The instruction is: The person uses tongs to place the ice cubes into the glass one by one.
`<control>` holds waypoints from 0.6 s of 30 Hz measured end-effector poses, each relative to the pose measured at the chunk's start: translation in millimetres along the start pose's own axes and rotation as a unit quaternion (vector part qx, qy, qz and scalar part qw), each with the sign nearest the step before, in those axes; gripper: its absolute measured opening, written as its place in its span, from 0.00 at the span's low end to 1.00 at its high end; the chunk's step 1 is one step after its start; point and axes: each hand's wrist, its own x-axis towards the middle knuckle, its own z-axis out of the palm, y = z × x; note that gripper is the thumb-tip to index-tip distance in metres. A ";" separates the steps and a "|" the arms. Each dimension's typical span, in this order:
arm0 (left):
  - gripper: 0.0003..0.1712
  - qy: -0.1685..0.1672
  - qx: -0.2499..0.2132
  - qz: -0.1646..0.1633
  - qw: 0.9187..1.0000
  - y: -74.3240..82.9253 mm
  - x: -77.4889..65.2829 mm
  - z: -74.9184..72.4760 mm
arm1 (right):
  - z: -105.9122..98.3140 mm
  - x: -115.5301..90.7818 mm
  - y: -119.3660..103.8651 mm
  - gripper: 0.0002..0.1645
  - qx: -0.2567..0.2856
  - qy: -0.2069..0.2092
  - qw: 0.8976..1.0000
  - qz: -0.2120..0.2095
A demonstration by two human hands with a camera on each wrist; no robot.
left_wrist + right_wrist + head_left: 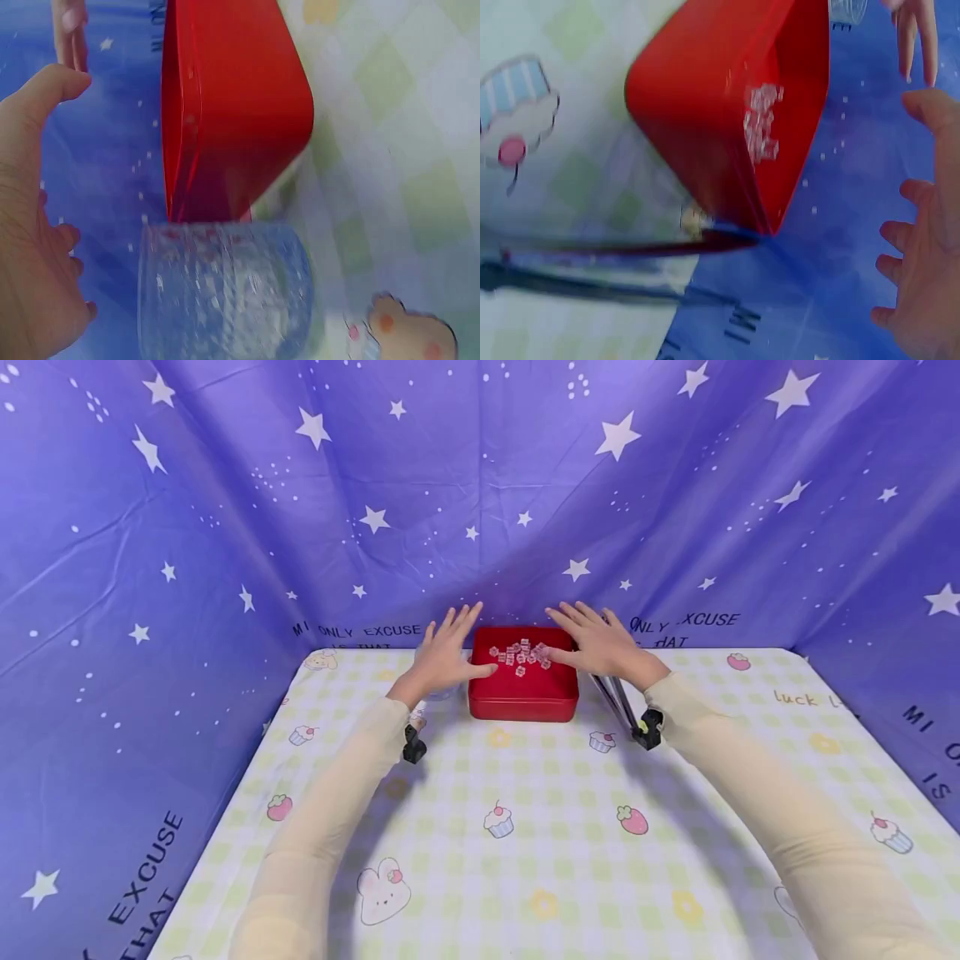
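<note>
A red box (522,709) stands near the back edge of the table. Several small clear pieces (521,671) lie in a cluster on its red top; the right wrist view shows them inside a raised rim. My left hand (448,657) is spread over the box's left side, thumb toward the pieces. Over the right side hovers my right hand (603,649), fingers spread, its thumb overlapping the cluster in the head view. Neither hand holds anything. Beside the box on the left is a clear ribbed container (225,292), mostly hidden behind my left hand in the head view.
Two long slim dark items (617,700) lie right of the box, partly under my right wrist and blurred in the right wrist view. A checked cloth (555,777) covers the table. Blue starry curtains (480,485) hang behind and at both sides.
</note>
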 end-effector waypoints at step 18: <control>0.77 0.014 -0.341 -0.076 0.937 -66.3 -29.3 -0.7 | 12.2 -13.6 52.0 0.58 0.024 -0.020 0.992 0.123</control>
